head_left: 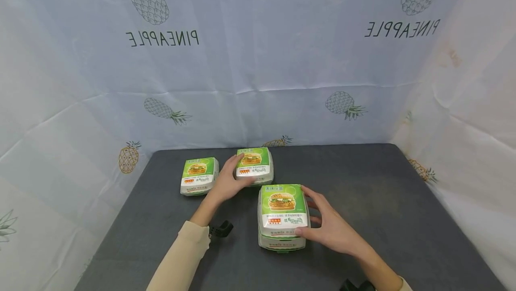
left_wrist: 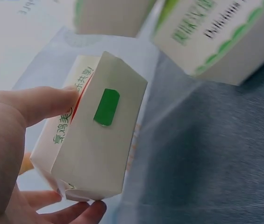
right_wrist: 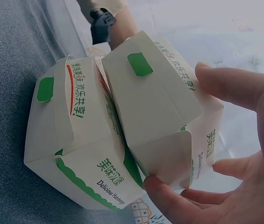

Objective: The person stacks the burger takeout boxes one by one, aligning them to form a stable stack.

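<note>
At the back of the dark table, my left hand point(head_left: 226, 184) grips a green-and-white hamburger box point(head_left: 254, 170). Its thumb lies along the box's front and the fingers reach round the left side and back; the left wrist view shows the same box point(left_wrist: 99, 144) between thumb and fingers. Nearer the front, two more hamburger boxes are stacked. My right hand point(head_left: 332, 228) holds the upper box point(head_left: 282, 215) from the right, thumb at the front corner, fingers along the side. The lower box point(head_left: 278, 242) sits directly beneath. Whether the left hand's box touches the table, I cannot tell.
Another hamburger box point(head_left: 198, 174) stands on the dark table point(head_left: 363, 192) at the back left, beside my left hand. White pineapple-print cloth point(head_left: 258, 71) hangs behind the table and along both sides. A black wrist device point(head_left: 221, 228) is on my left wrist.
</note>
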`<control>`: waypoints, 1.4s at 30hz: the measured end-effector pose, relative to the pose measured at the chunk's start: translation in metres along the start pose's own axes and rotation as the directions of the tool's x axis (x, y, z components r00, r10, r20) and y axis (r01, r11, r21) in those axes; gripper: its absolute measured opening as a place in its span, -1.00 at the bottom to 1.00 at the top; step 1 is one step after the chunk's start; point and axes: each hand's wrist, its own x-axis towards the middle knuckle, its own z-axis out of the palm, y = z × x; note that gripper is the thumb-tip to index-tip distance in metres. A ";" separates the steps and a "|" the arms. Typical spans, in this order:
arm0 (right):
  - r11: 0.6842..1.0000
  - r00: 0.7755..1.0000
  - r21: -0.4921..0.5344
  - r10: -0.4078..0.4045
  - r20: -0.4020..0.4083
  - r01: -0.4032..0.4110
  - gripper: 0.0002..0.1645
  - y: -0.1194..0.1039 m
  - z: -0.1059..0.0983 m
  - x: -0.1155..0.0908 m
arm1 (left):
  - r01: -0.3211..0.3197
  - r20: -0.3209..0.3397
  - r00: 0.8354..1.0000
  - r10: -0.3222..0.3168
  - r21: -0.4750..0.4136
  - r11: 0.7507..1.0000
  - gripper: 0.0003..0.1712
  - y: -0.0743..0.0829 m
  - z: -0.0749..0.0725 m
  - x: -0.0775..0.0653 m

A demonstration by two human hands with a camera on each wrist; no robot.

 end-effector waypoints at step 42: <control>1.000 1.000 -0.021 -0.006 -0.017 0.005 0.20 -0.002 0.003 0.001 | -0.165 -0.029 0.986 0.163 -0.078 0.983 0.00 0.081 -0.037 -0.043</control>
